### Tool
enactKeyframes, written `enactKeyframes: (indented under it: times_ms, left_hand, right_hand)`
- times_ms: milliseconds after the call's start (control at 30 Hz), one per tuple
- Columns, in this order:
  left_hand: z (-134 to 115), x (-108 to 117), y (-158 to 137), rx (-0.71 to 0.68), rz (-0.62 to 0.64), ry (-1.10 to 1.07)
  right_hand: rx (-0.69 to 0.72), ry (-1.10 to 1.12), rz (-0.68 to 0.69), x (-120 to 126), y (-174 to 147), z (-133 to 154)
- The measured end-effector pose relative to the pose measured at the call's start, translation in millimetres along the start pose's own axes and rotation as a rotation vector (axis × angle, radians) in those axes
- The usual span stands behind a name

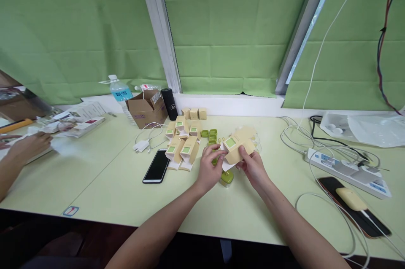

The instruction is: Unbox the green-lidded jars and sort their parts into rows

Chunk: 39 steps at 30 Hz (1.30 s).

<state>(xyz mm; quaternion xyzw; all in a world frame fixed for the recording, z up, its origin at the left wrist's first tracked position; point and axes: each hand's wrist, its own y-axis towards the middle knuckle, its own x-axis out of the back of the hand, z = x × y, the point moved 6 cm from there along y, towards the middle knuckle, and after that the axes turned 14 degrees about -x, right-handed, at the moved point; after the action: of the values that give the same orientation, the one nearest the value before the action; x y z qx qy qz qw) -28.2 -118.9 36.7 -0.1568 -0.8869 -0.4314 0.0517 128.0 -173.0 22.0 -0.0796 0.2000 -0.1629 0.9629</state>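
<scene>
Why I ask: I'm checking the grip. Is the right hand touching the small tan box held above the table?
Touching. The head view shows the right hand with its fingers pressed against the tan box, thumb on its near face.

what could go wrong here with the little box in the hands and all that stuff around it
1. The small tan box is held above the table by both the left hand and the right hand, with its white flap open; squeezing could crease the thin card.
2. A green item lies right under the hands and might get knocked.
3. The pile of boxes and the black phone sit close to the left forearm, so a sweep could scatter them.
</scene>
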Motion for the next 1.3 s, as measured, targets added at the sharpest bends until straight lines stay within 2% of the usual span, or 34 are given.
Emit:
enactKeyframes:
  times_ms: [133, 300, 433, 633, 767, 900, 1167, 1300]
  left_hand:
    - [6.5, -1.6, -0.3, 0.083, -0.010, -0.057]
    - [21.4, -4.6, -1.4, 0.322, -0.070, -0.310]
    - [23.1, -9.2, 1.8, 0.418, -0.073, -0.490]
    - [20.6, -11.5, 4.6, 0.429, -0.020, -0.503]
    - [18.0, -16.0, -0.1, 0.429, 0.081, -0.543]
    - [15.3, -19.0, -3.7, 0.401, 0.158, -0.491]
    - [15.4, -10.7, 2.5, 0.367, 0.074, -0.438]
    - [14.2, -7.3, 4.1, 0.364, 0.114, -0.386]
  right_hand:
    - [0.007, 0.033, -0.065, 4.9, -0.1, 0.6]
    - [-0.013, 0.035, -0.094, 5.3, -1.8, 1.2]
    - [0.003, -0.014, -0.098, 3.3, -4.0, 3.9]
    - [0.011, -0.069, -0.103, 3.2, -4.4, 7.0]
    - [0.090, -0.114, -0.208, 13.8, -4.0, 9.7]
    - [0.121, -0.175, -0.198, 14.6, -4.3, 9.0]
    - [0.048, -0.146, -0.067, 3.8, -5.3, 5.4]
    - [0.075, -0.169, -0.095, 7.7, -4.5, 5.5]
